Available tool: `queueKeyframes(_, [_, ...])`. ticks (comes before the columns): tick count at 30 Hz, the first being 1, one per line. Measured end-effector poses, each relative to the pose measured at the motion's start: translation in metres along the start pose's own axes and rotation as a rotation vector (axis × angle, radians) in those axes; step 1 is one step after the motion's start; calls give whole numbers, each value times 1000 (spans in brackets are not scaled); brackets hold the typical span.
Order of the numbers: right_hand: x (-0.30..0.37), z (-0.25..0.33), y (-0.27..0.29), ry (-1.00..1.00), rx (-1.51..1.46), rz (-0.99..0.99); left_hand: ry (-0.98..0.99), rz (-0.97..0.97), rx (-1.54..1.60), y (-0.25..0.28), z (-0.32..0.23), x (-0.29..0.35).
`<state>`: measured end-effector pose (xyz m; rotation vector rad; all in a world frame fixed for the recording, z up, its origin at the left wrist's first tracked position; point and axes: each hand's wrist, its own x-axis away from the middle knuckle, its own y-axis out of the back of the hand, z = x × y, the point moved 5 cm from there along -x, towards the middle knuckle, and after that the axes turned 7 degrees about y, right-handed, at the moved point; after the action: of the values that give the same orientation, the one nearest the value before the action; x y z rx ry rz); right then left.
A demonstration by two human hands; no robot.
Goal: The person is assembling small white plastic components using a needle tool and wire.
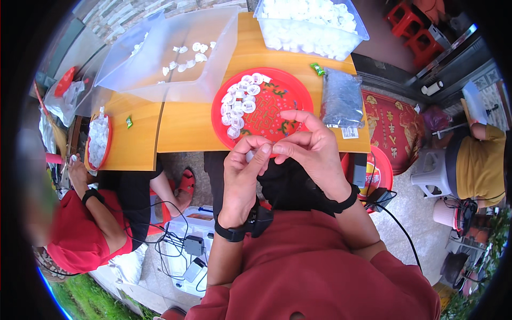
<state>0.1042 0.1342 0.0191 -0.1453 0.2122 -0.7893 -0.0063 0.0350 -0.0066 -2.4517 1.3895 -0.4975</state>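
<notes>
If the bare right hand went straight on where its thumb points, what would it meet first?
The right hand would likely meet the bare left hand first; whether they touch is unclear.

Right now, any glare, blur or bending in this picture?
Head view: white parts in the upper-right bin look nearly washed out; a co-worker's head, far left, is blurred; the scene bends toward the dark rim; the small white piece in the left hand lacks detail.
</notes>
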Motion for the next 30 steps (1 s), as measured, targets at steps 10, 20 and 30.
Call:
queueKeyframes(10, [43,33,-37,789,738,87,67,-12,221,12,-5,36])
queueKeyframes(20, [62,46,-57,1037,862,44,100,211,343,13,-12,56])
queueKeyframes(30, [35,12,-20,336,71,-112,-67,-24,-133,14,-15,50])
